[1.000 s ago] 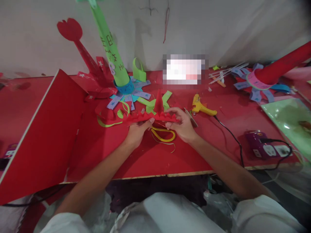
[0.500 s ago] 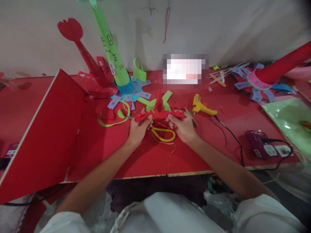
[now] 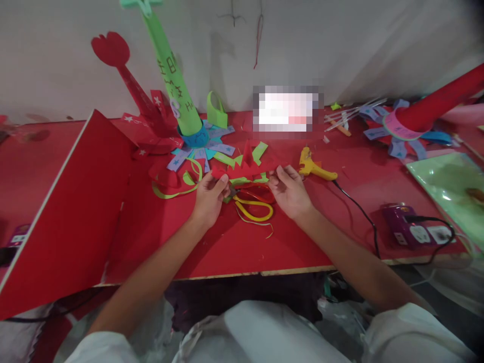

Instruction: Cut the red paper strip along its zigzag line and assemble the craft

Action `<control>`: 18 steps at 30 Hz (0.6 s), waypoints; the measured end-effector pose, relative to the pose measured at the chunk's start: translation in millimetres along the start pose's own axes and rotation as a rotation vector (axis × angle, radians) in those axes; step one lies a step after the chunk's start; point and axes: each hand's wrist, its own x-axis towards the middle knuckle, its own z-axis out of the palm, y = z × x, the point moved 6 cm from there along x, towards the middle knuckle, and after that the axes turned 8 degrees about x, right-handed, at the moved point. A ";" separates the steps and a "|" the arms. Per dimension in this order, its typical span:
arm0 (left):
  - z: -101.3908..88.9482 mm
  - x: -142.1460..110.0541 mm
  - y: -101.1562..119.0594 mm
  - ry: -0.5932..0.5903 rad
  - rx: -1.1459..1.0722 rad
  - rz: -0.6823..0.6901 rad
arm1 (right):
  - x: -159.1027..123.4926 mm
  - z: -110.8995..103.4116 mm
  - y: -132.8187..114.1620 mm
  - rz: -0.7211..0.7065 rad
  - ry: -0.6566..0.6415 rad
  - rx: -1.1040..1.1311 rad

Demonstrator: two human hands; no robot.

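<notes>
Between my two hands stretches a red zigzag-edged strip [image 3: 247,169] with one tall spike in its middle, like a small crown. My left hand [image 3: 210,196] pinches its left end between thumb and fingers. At the other end, my right hand [image 3: 291,190] grips the strip with thumb and forefinger. Just below it on the table lie scissors [image 3: 255,209] with a yellow and a red handle loop, their blades partly hidden near my left hand. Lime-green cut pieces [image 3: 260,151] lie behind and under the strip.
A yellow glue gun [image 3: 317,170] rests right of my hands, its cord running to a purple power box [image 3: 403,227]. A green tube with writing [image 3: 174,85] and a red flower shape [image 3: 128,75] stand behind left. A red board [image 3: 71,212] is propped up on the left.
The red strip is tilted and held straighter, showing more of its face. My right hand has turned and shifted slightly right; the red scissor loop is now more visible.
</notes>
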 end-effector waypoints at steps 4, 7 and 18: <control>-1.3 1.7 -1.9 -0.024 -0.170 -0.099 | -1.7 0.8 2.3 0.030 0.025 0.083; 0.4 0.7 -0.8 -0.055 -0.225 -0.135 | -3.2 2.7 1.7 0.050 0.013 0.123; 10.5 -7.8 -0.8 -0.240 -0.122 -0.126 | -12.4 15.5 -3.1 0.077 -0.151 -0.089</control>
